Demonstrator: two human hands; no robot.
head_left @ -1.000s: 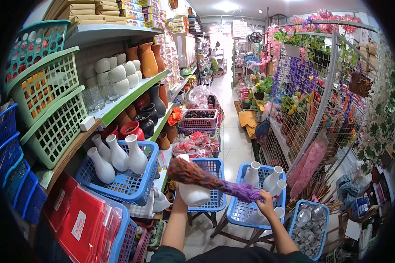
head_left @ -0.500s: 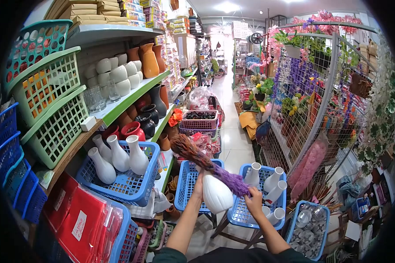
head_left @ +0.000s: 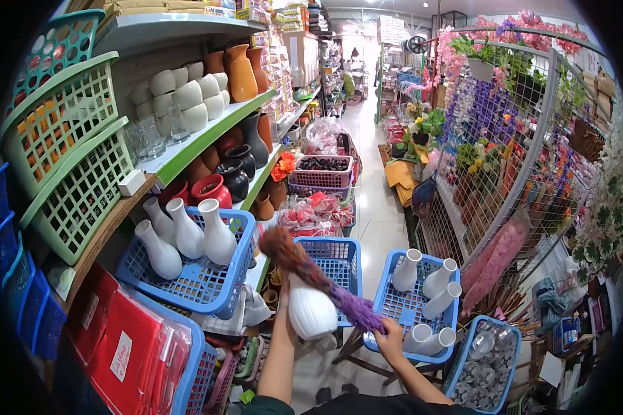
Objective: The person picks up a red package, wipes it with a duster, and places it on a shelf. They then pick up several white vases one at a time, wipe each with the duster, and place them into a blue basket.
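Note:
A white vase (head_left: pixel 312 312) is tilted in my left hand (head_left: pixel 286 304), which grips it from the left; most of those fingers are hidden behind the vase and duster. My right hand (head_left: pixel 389 337) is closed round the purple end of a fluffy duster (head_left: pixel 325 285), brown and orange at its far end. The duster lies slantwise across the upper part of the vase, covering its neck. Under and beyond my right hand stands a blue basket (head_left: pixel 378 304) with several white vases (head_left: pixel 439 302). Another blue basket (head_left: pixel 351 259) is behind the held vase.
At left, a blue basket (head_left: pixel 218 304) holds several white vases (head_left: pixel 187 232) before shelves of pots. Red plastic-wrapped packs (head_left: pixel 128 360) lie below it. A basket of glassware (head_left: pixel 488 360) stands at right, near a wire rack (head_left: pixel 512 159) of artificial flowers. A tiled aisle (head_left: pixel 374 207) runs ahead.
The vase and my left hand have shifted left and turned, and the duster now covers more of the vase's upper part. My right hand has moved slightly left and down with the duster.

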